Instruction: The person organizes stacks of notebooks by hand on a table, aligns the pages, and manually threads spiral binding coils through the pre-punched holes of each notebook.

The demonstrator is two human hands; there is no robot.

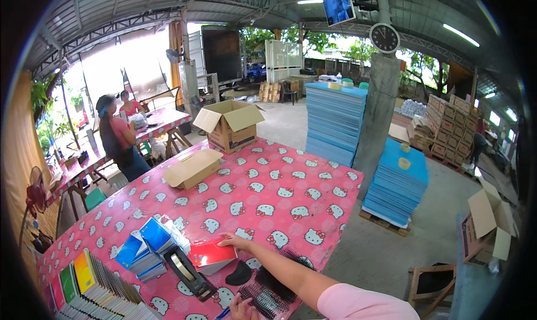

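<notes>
My right hand (237, 242) reaches leftward across the table, its fingers lying on the far right corner of a red notebook (211, 255). At the lower edge shows part of my left hand (242, 308), its fingers curled around a slim blue pen (224, 313). Left of the red notebook stands a black tape dispenser (193, 278) with a roll of tape. Blue notebooks (138, 248) are stacked beyond it. A small flat black object (239, 273) lies beneath my right forearm, next to rows of black spiral coils (268, 295), partly hidden by the arm.
Spiral notebooks in yellow, green and red (84, 275) stand at the near left. On the pink patterned table (268, 180) are an open carton (232, 130) and a low cardboard box (193, 170). Blue sheet stacks (335, 124) rise beyond its right edge. Two people work at another table.
</notes>
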